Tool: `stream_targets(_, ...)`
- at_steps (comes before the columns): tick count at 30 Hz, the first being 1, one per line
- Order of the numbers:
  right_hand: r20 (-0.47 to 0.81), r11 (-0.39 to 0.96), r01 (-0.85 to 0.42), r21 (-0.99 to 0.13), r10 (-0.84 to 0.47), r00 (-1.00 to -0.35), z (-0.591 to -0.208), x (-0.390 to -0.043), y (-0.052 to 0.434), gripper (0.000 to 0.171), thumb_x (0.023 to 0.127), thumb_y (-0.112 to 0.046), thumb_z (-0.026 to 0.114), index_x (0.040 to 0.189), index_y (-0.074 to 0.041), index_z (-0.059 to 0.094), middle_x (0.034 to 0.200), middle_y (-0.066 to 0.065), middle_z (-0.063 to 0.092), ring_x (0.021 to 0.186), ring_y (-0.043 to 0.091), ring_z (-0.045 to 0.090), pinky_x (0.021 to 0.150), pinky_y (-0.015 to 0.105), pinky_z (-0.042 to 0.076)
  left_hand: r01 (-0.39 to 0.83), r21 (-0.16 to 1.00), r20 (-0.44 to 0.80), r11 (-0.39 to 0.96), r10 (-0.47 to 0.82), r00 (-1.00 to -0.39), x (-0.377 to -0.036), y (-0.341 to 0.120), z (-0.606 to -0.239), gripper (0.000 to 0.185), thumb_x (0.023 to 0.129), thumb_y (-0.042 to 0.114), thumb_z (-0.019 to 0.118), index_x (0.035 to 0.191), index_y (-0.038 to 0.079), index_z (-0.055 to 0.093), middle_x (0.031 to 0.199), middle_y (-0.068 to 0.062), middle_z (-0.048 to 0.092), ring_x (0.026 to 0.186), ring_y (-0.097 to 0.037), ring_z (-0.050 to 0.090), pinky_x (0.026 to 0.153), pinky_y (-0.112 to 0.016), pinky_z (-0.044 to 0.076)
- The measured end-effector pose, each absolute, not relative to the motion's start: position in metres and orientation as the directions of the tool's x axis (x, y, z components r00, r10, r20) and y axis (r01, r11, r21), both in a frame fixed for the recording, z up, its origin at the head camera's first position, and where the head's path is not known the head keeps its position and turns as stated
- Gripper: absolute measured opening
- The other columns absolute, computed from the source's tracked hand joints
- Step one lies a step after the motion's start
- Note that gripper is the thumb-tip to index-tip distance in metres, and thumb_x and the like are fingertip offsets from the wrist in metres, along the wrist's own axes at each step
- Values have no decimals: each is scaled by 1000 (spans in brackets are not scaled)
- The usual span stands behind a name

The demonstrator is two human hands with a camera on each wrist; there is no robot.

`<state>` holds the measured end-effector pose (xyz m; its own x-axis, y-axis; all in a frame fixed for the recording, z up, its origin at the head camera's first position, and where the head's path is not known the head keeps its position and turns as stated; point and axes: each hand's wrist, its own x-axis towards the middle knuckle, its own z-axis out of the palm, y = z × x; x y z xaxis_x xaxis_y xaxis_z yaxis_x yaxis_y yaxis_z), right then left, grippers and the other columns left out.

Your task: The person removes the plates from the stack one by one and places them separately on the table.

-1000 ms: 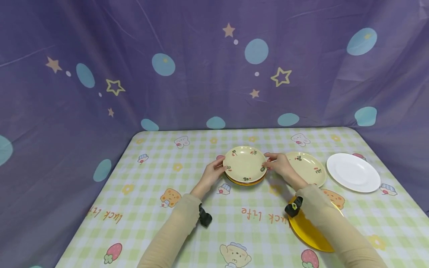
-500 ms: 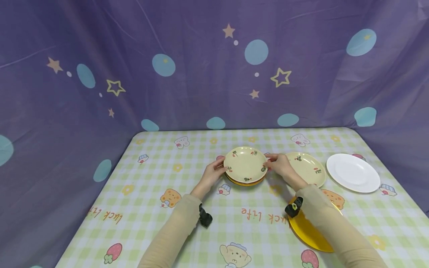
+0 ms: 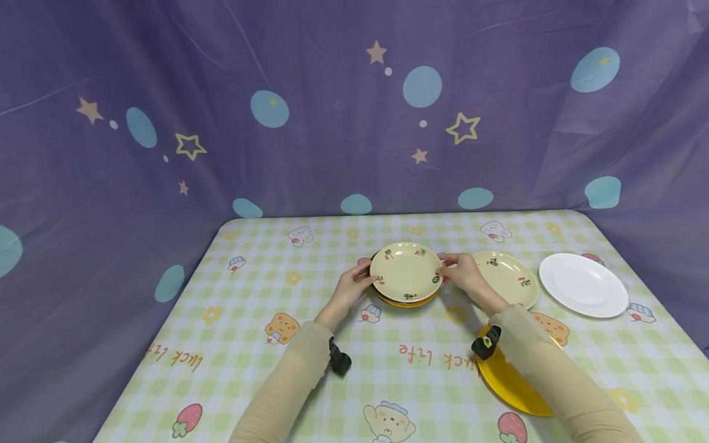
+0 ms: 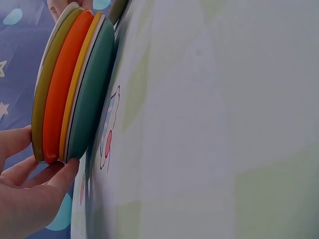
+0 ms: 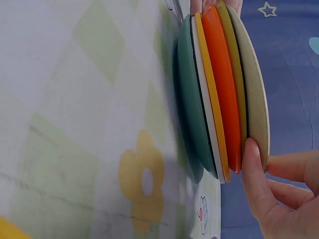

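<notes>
A cream plate (image 3: 407, 272) with small printed motifs tops a stack of dishes at the middle of the table. Beneath it, the wrist views show an olive dish (image 4: 46, 94), an orange dish (image 4: 64, 89), a yellow rim (image 5: 213, 99), a white rim (image 5: 205, 99) and a green dish (image 5: 192, 99) at the bottom. My left hand (image 3: 348, 288) holds the left side of the stack, its thumb at the upper rims and fingertips along the lower ones. On the opposite side, my right hand (image 3: 464, 274) pinches the cream plate's rim between thumb and fingers.
Right of the stack lies another cream plate (image 3: 512, 277), partly behind my right hand. A white plate (image 3: 584, 286) lies farther right. Under my right forearm is a large yellow plate (image 3: 512, 384). A patterned cloth (image 3: 238, 381) covers the table; a purple curtain (image 3: 332, 160) hangs behind.
The top cream plate has shifted very slightly to the right over the stack, showing a dark edge at its upper left. Both hands stay almost in place.
</notes>
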<state>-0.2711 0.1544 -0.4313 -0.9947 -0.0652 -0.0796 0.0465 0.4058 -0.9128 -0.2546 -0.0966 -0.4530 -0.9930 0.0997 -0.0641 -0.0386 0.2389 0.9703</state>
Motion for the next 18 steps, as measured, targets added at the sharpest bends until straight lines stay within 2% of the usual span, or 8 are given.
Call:
stream_targets(7,-94,377,55,-925,-87,-992,-428,-269,157,42,81,6,54,122,13,44,97,23,51,51,6,57,61,36,55,-48,976,-71,213,100,-992,-254,-96,-453,45,87,8,53,131,3,42,132,-16,42,119,-29,42,98,-33,39)
stream_targets(10,-81,362,39,-931,-103,-991,-425,-267,161,41,83,6,51,122,14,43,99,24,50,53,9,59,58,31,56,-43,980,-64,193,101,-993,-255,-97,-455,45,87,5,52,131,3,42,131,-18,42,118,-30,43,96,-32,40)
stream_targets(14,-71,325,26,-945,-125,-990,-422,-264,166,40,84,5,48,123,13,43,100,24,47,57,12,60,57,25,55,-37,981,-60,189,118,-991,-245,-96,-439,45,87,1,50,131,-2,39,131,-22,41,118,-32,42,96,-34,40)
stream_targets(18,-53,377,-1,-926,-135,-989,-418,-261,173,40,85,4,49,124,11,43,104,27,47,56,10,60,59,26,55,-53,981,-77,186,125,-989,-236,-94,-425,45,88,0,49,131,-3,38,131,-24,40,119,-33,40,97,-36,39)
